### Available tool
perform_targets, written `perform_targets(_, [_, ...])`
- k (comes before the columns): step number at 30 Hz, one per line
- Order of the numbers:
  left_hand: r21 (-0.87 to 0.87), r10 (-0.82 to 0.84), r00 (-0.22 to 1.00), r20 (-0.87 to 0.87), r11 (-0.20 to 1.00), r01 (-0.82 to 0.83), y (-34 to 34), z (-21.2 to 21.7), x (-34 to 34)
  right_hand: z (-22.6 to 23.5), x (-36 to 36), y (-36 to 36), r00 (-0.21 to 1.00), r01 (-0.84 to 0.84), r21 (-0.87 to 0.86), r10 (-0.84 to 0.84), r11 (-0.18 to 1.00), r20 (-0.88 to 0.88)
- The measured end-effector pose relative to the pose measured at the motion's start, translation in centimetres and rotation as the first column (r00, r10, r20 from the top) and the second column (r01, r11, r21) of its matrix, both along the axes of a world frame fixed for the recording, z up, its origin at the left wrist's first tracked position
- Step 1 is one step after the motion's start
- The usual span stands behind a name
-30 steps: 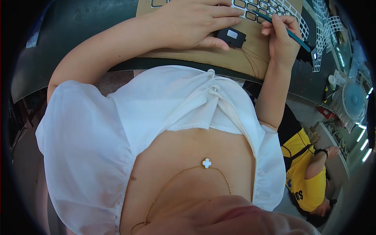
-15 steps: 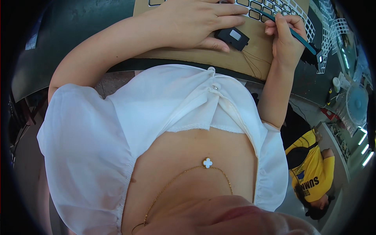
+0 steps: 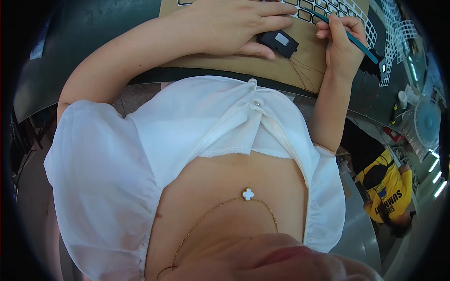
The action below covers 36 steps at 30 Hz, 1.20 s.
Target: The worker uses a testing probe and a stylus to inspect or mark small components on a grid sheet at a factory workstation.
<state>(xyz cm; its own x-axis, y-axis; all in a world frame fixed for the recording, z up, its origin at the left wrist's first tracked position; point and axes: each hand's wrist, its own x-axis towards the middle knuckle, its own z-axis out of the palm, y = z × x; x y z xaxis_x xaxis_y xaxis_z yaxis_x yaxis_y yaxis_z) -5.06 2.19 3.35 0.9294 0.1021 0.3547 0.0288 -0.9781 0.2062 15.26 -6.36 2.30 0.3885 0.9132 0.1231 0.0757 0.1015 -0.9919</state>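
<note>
Over a brown cardboard sheet (image 3: pixel 311 51), my left hand (image 3: pixel 229 28) lies flat with its fingers stretched out. Its thumb and fingers lie around one end of a small black box-shaped part (image 3: pixel 271 41) that bears a pale label. Thin brownish wires (image 3: pixel 297 70) trail from that part across the cardboard. Teal tweezers (image 3: pixel 360 44) are held in my right hand (image 3: pixel 344 42), between thumb and fingers. Their tip points left onto a white sheet of black-outlined rectangular pieces (image 3: pixel 304 15). Whether the tip grips a piece is too small to tell.
White lattice strips (image 3: pixel 390 37) lie on the dark table (image 3: pixel 108 47), right of the cardboard. A black object (image 3: pixel 371 71) sits beside my right wrist. Farther right stand a blue fan (image 3: pixel 427 124) and a person in a yellow shirt (image 3: pixel 391 192).
The person in yellow has shifted to the right and turned. My hands, the tweezers and the black part stay nearly where they were.
</note>
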Motion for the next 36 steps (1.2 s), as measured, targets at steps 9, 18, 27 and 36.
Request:
perform_targets(9, [-0.231,-0.046,0.999,0.017,0.972,0.048,-0.4,-4.5,1.8,-0.1,0.3,0.5,0.989,-0.11,0.159,0.124,0.981,-0.082])
perform_targets(18, [-0.53,0.013,0.999,-0.042,0.847,-0.034,-0.5,-2.2,0.9,2.0,1.0,-3.3,0.987,-0.141,0.233,0.156,0.962,-0.048])
perform_targets(27, [-0.693,0.033,0.989,-0.142,0.71,-0.123,-0.8,-2.8,0.6,-1.4,-1.9,-6.7,0.999,-0.017,0.168,0.026,0.986,-0.048])
perform_targets(36, [-0.762,0.026,0.986,-0.164,0.631,-0.144,-0.8,-2.6,0.2,-1.3,-2.3,-6.4,0.992,-0.115,0.139,0.105,0.984,0.074])
